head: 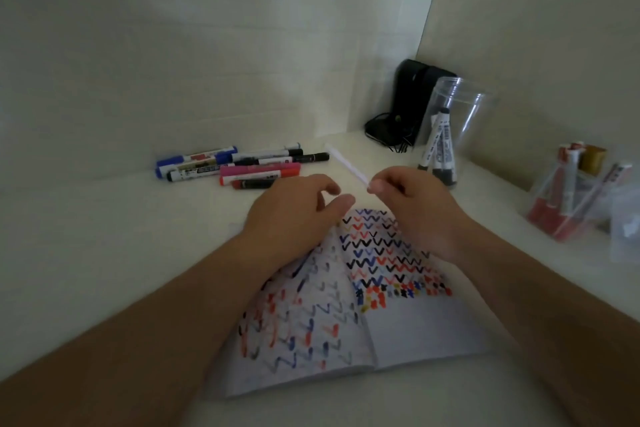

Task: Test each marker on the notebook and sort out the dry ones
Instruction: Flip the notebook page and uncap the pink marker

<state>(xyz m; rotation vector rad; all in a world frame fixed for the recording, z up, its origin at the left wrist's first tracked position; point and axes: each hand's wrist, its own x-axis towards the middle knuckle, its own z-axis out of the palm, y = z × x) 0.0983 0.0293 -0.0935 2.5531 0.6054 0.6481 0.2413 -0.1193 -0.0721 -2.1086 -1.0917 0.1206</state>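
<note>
An open notebook (408,329) lies on the white table, its pages covered with rows of coloured zigzag marks. My right hand (412,204) pinches the near end of a thin white marker (346,163) that points away to the upper left, above the notebook's far edge. My left hand (294,208) hovers just left of it with fingers loosely curled and nothing in it. A pile of several markers (239,163), blue, black, pink and red, lies against the back wall to the left.
A clear plastic jar (450,128) with black-and-white markers stands at the back right, in front of a black object (405,104) in the corner. A second clear container (571,194) with red and gold markers sits at the far right.
</note>
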